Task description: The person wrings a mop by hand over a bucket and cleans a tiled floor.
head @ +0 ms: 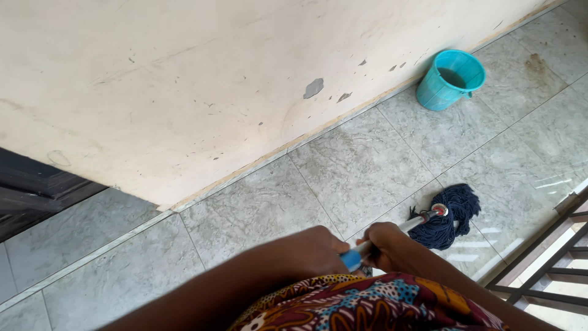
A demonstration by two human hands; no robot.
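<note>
Nearest the camera, a patterned cloth (373, 303) in red, blue, yellow and white covers the person's lap at the bottom edge. Just above it both hands grip a mop handle (392, 232). The left hand (309, 250) is clenched around the blue upper end of the handle, its fingers (327, 242) curled fully shut so only the knuckles and back of the hand show. The right hand (384, 244) sits just beside it, a little further down the shaft, fingers wrapped tight around the pale part of the handle; the blue grip shows in the small gap between the two hands.

From the hands the handle runs up and to the right to a red and white collar, where it joins the mop head (450, 214), a bundle of dark blue strands lying bunched on the floor (361, 165). The floor is grey marbled tile with pale grout lines and a wet sheen near the mop. At the right edge stands a dark metal railing (551, 257).

Further off, well apart from the mop, a turquoise bucket (450, 79) stands against the base of a cream wall (214, 79), which is scuffed and chipped in spots. A dark doorway (37, 190) shows at the far left
</note>
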